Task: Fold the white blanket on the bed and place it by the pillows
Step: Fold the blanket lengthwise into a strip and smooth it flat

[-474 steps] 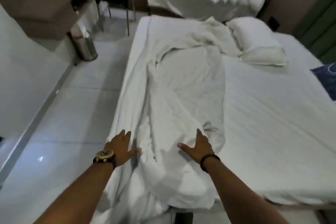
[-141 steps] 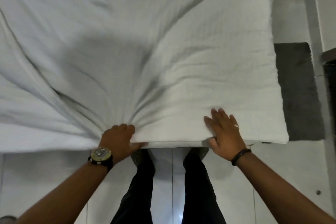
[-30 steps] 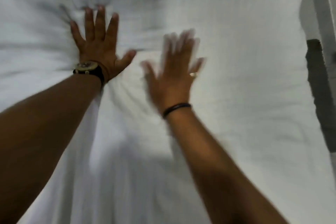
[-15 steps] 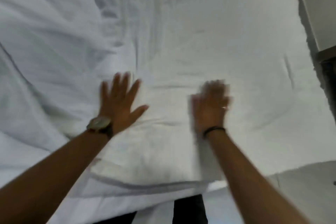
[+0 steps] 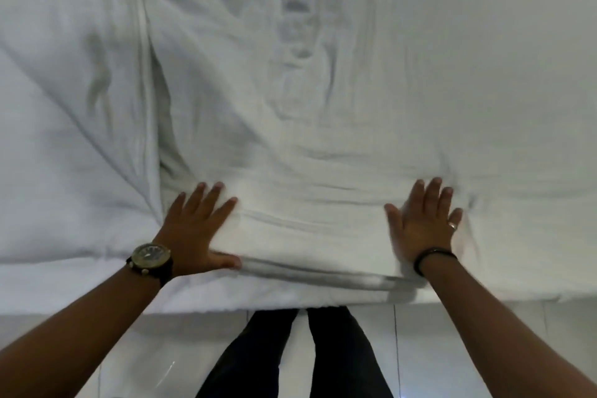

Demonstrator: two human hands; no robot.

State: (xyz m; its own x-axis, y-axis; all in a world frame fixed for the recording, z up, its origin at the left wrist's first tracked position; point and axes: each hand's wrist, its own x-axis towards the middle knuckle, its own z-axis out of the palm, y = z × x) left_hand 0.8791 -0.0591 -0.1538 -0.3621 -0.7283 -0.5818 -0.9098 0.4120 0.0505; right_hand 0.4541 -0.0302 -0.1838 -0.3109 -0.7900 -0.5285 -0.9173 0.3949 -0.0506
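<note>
The white blanket (image 5: 323, 107) lies spread and wrinkled over the bed, filling most of the view, with a doubled layer along its near edge. My left hand (image 5: 197, 229), with a watch on the wrist, lies flat on that near edge, fingers straight and thumb along the fold. My right hand (image 5: 423, 223), with a ring and a dark wristband, presses flat on the blanket further right, fingers spread. No pillows are in view.
The near edge of the bed (image 5: 97, 294) runs across the lower frame. Below it lies a white tiled floor (image 5: 452, 349), where my dark trouser legs (image 5: 290, 359) stand close against the bed. A long raised seam (image 5: 142, 74) runs down the blanket's left part.
Both hands have slid back toward me to the blanket's near edge and moved further apart. The right hand, blurred before, now rests still. The view has tilted down to show the floor.
</note>
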